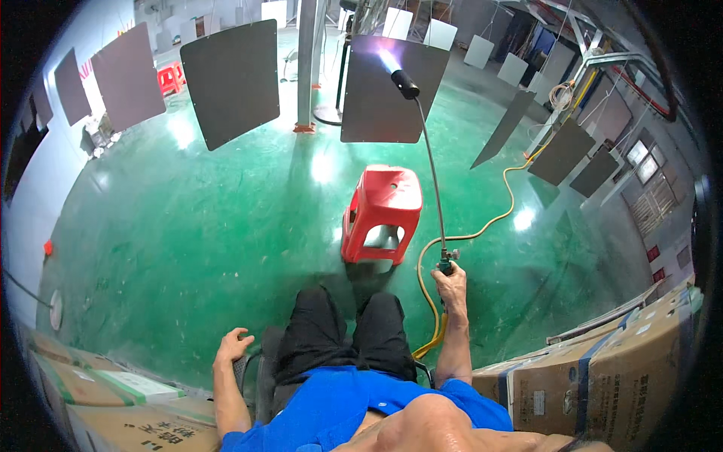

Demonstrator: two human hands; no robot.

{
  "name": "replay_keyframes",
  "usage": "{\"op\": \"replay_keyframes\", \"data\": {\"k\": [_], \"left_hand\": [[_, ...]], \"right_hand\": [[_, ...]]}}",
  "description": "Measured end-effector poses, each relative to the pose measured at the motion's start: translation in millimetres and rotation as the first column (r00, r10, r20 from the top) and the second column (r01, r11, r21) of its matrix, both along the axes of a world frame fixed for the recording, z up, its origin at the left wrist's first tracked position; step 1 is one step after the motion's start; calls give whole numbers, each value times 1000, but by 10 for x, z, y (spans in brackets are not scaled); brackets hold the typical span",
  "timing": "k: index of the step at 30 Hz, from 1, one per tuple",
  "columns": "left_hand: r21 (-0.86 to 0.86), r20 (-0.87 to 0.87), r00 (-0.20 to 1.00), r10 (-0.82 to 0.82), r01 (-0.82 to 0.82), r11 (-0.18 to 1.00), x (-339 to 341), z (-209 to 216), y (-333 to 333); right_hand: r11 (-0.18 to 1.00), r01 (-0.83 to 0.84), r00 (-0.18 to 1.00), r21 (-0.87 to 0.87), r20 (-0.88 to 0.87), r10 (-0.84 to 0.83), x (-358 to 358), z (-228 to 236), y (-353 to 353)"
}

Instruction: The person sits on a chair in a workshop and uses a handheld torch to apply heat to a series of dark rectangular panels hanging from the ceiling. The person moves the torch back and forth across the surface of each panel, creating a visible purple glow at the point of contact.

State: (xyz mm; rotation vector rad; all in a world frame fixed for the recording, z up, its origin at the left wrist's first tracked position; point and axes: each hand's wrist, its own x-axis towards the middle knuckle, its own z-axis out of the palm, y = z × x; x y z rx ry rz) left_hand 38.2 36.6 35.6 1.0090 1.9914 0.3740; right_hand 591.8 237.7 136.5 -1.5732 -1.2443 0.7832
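Observation:
My right hand [452, 288] is wrapped round the handle of a gas torch [431, 162], which has a long thin metal tube. A black nozzle [405, 84] forms its far end, and a blue-violet flame [387, 60] comes out of it. The flame shows in front of a dark grey hanging panel [382, 105]; whether it touches the panel I cannot tell. From the handle trails a yellow hose [422, 282]. My left hand [235, 345] is empty, resting by the chair's armrest with its fingers loosely bent and apart.
A red plastic stool [392, 192] stands on the green floor [226, 241] before my knees. More panels [232, 84] hang left and right. The hose runs across the floor to a metal frame [587, 45]. Cardboard boxes [617, 377] flank my chair; a grey post [306, 68] rises behind.

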Motion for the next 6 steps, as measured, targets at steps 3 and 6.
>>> {"op": "replay_keyframes", "data": {"k": [3,6], "left_hand": [[4,-3,1000,2,-2,1000,-17,-7,35],[-2,26,999,22,-22,1000,-34,-10,16]], "right_hand": [[999,3,996,-37,94,1,-8,-105,-75],[998,4,957,-62,289,14,-9,-215,-153]]}}
